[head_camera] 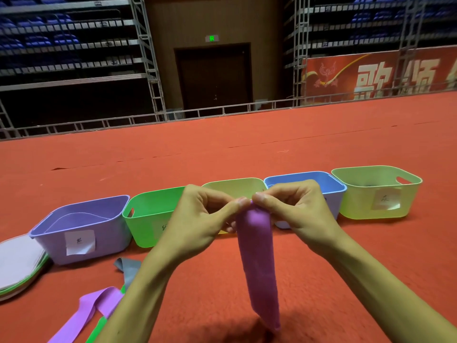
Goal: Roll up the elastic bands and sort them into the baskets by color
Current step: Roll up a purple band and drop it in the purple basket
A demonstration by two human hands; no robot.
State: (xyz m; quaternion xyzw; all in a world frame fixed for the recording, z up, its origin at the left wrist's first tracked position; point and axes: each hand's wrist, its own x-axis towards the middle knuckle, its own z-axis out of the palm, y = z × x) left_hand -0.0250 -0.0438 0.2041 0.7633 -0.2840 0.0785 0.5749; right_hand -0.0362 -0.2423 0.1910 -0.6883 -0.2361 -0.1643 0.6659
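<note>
Centre frame: our left hand [207, 216] and right hand [294, 209] pinched top end of purple band [259, 263], fingertips nearly touching. Band hung straight down, long axis vertical. Purple basket [81, 229] sat lower left, nearer left hand.

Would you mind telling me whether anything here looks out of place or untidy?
Mostly tidy: the baskets stand in a neat row. Only the loose bands at lower left look untidy, lying unrolled and overlapping on the carpet in front of the purple basket.
</note>
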